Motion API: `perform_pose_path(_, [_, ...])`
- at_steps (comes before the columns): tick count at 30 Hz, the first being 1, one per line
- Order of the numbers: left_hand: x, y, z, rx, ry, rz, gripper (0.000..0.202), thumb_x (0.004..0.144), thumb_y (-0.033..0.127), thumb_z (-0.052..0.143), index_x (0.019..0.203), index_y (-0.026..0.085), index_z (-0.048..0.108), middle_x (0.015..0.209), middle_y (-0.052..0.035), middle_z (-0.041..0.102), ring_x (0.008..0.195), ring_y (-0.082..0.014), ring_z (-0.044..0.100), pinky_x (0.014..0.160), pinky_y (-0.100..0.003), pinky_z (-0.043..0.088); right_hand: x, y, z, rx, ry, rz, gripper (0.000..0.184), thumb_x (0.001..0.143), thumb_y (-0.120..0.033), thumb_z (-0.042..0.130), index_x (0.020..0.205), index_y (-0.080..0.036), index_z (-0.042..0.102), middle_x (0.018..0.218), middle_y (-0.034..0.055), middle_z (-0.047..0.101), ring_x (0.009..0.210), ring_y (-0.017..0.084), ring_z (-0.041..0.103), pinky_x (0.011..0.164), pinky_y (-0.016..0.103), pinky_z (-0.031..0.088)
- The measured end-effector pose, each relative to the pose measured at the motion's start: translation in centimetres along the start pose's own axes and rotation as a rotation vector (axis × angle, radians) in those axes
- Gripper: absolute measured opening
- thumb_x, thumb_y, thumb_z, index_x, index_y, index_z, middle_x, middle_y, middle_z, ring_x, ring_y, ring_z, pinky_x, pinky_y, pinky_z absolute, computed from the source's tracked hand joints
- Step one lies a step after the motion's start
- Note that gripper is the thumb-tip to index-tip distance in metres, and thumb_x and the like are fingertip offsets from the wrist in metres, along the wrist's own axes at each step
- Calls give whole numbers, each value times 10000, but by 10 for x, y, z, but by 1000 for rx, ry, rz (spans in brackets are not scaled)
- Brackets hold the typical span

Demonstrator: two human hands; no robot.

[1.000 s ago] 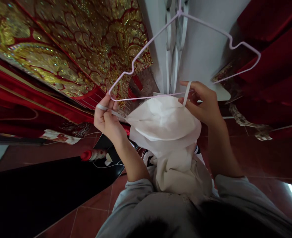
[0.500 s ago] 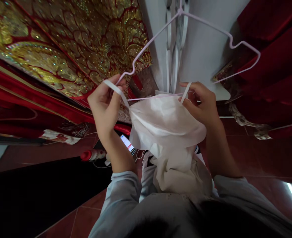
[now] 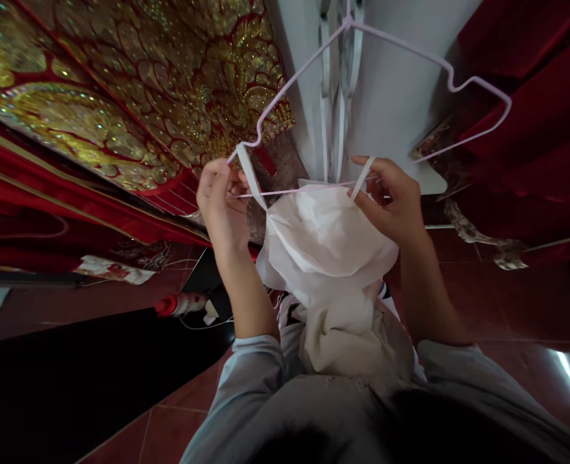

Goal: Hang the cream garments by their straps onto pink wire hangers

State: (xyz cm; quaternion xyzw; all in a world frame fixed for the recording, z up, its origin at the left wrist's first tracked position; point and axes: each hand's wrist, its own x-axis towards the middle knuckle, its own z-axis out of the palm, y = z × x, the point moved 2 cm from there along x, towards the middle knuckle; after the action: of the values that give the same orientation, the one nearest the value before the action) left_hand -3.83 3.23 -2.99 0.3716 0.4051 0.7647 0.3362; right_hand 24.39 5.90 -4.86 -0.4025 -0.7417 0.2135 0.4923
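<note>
A white cloth garment (image 3: 326,241) with thin straps hangs bunched between my two hands, just under a pale wire hanger (image 3: 391,55) that hangs in front of a white post. My left hand (image 3: 222,203) is closed on the left strap (image 3: 249,171), holding it up against the hanger's left shoulder notch. My right hand (image 3: 394,200) is closed on the right strap (image 3: 362,177) by the hanger's bottom wire. The lower part of the garment drapes down against my grey sleeves.
A red and gold beaded garment (image 3: 135,96) hangs at the left. Dark red fabric (image 3: 536,142) hangs at the right. A red and white spray bottle (image 3: 181,304) lies on a black surface (image 3: 72,380) over the red tile floor.
My left hand has risen and moved right with its strap, from below the hanger's left end up to the shoulder notch. My right hand has stayed in place.
</note>
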Motion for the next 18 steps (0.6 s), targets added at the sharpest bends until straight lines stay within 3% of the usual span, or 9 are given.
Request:
perform_pose_path(4, [-24, -16, 9, -49, 124, -63, 323, 1152, 460, 548, 936, 236, 636, 854, -31, 741, 841, -195, 768, 870, -327, 630, -1, 3, 4, 4, 12, 8, 505, 923, -408, 736, 1424, -397, 675, 989, 12, 690, 610, 136, 462, 570, 319, 485])
perform_pose_path(7, [-35, -19, 14, 1, 160, -18, 404, 1174, 539, 463, 933, 244, 594, 837, -40, 750, 901, -211, 795, 872, -321, 638, -3, 4, 3, 35, 13, -7, 546, 911, -440, 775, 1442, -401, 652, 1083, 18, 716, 595, 119, 480, 552, 314, 476])
perform_pose_path(10, [-37, -16, 13, -1, 109, 46, 441, 1148, 613, 500, 896, 255, 553, 753, -24, 708, 817, -210, 780, 770, -303, 628, -4, 11, -6, 60, 88, -38, 555, 912, -492, 794, 1435, -381, 641, 1157, 39, 730, 621, 124, 537, 560, 316, 479])
perform_pose_path(15, [-26, -4, 7, -102, -40, 169, 429, 1073, 591, 679, 851, 253, 537, 639, 0, 648, 622, -180, 705, 511, -262, 472, 3, 33, -37, 33, 517, -23, 461, 881, -443, 826, 1295, -278, 708, 1196, 135, 745, 903, 234, 706, 647, 348, 514])
perform_pose_path(16, [-23, -3, 5, -99, -42, 188, 423, 1078, 584, 675, 853, 254, 536, 630, 3, 639, 608, -180, 699, 494, -266, 446, 7, 35, -42, 45, 530, -7, 430, 859, -411, 839, 1250, -268, 730, 1182, 133, 755, 904, 237, 711, 651, 352, 510])
perform_pose_path(18, [-18, -1, 3, -53, -16, 215, 441, 1107, 615, 611, 856, 264, 520, 611, 7, 614, 597, -188, 700, 484, -284, 418, 15, 33, -46, 56, 430, 16, 265, 835, -347, 845, 1077, -264, 774, 1073, 97, 787, 804, 203, 689, 634, 345, 492])
